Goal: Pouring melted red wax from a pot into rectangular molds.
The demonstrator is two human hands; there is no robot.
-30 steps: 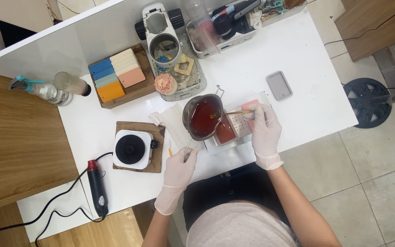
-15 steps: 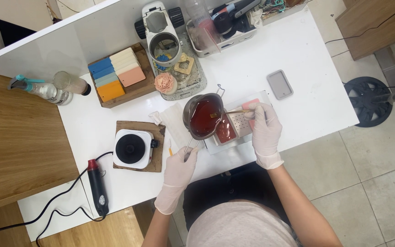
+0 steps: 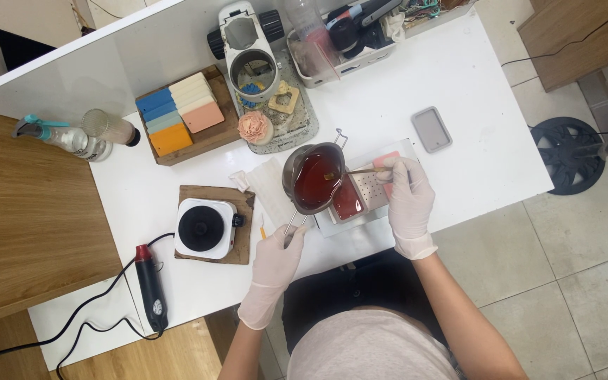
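Against the frames from a moment ago I see very little change: my left hand (image 3: pixel 276 257) is still wrapped around the wire handle of the small metal pot (image 3: pixel 313 179), and my right hand (image 3: pixel 407 193) still pinches the thin stirring stick (image 3: pixel 353 171) whose tip dips into the pot. The pot looks tipped a touch further toward the mould than before, though the shift is slight and I cannot be sure of it.

The pot is round and steel-grey, filled with a glossy dark red liquid, and it hangs tilted over the left end of the clear mould tray (image 3: pixel 367 193) near the front edge of the white bench (image 3: pixel 494 162). One cell of the tray just under the pot's lip already holds the same red; the neighbouring cell looks pale and dotted, and a pink block shows at the far end, partly behind my right hand.

Both hands wear pale gloves. To the left sits a small white hotplate (image 3: pixel 205 229) on a wooden board, well apart from the pot.
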